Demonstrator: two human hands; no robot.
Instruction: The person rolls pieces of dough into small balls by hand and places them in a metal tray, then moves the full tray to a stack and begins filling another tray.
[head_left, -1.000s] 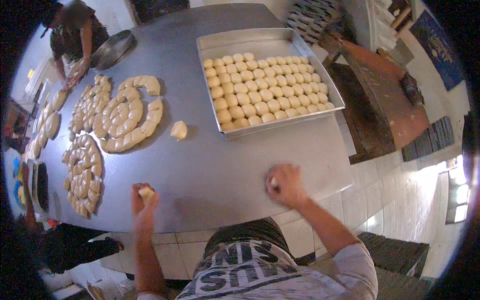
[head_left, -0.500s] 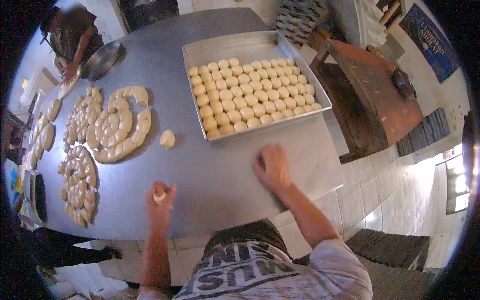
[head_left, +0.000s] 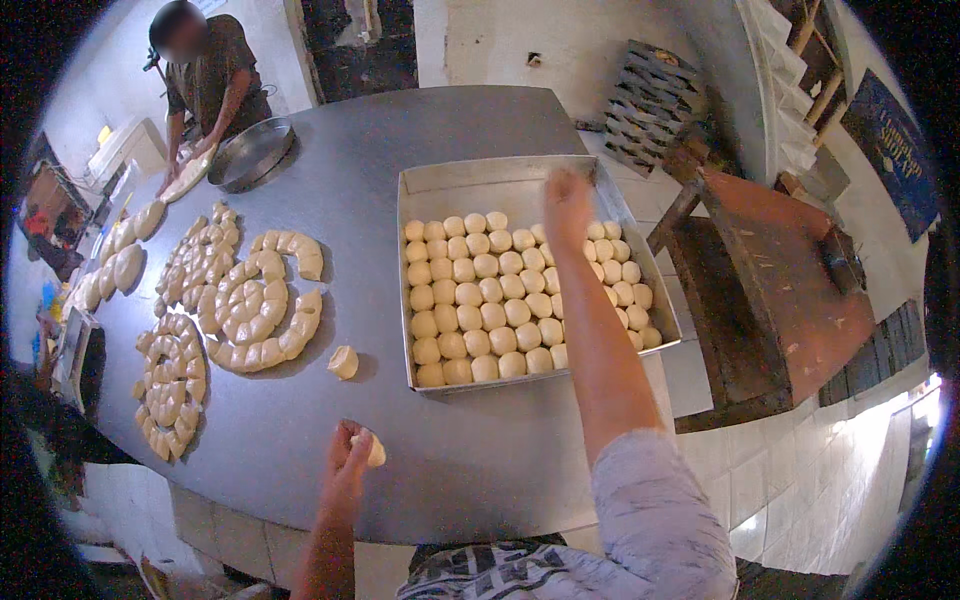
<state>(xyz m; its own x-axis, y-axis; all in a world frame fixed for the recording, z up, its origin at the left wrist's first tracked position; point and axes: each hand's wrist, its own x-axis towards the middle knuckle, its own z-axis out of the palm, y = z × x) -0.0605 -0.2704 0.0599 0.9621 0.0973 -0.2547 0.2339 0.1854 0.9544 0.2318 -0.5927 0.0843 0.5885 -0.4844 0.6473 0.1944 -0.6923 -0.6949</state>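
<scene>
My left hand [head_left: 348,465] is closed round a pale dough piece [head_left: 374,451] above the steel table [head_left: 380,150], near its front. My right hand [head_left: 567,205] reaches over the back part of a square metal tray [head_left: 480,386], its fingers closed; whatever they hold is hidden. Rows of smooth dough balls [head_left: 485,315] fill much of the tray. A loose dough lump [head_left: 342,362] lies left of the tray. Coils of cut dough [head_left: 245,310] and another cluster [head_left: 170,395] cover the left side of the tabletop.
At the back left, a person [head_left: 215,85] handles a long dough strip [head_left: 188,175] beside a round pan [head_left: 252,155]. A wooden stand [head_left: 775,285] is right of the table. Stacked dark metal pieces [head_left: 645,105] lean near the back wall.
My right hand has moved from the tabletop forward over the tray's back. My left hand stays closed round dough, shifted slightly rightward. The whole view has shifted, showing more wall.
</scene>
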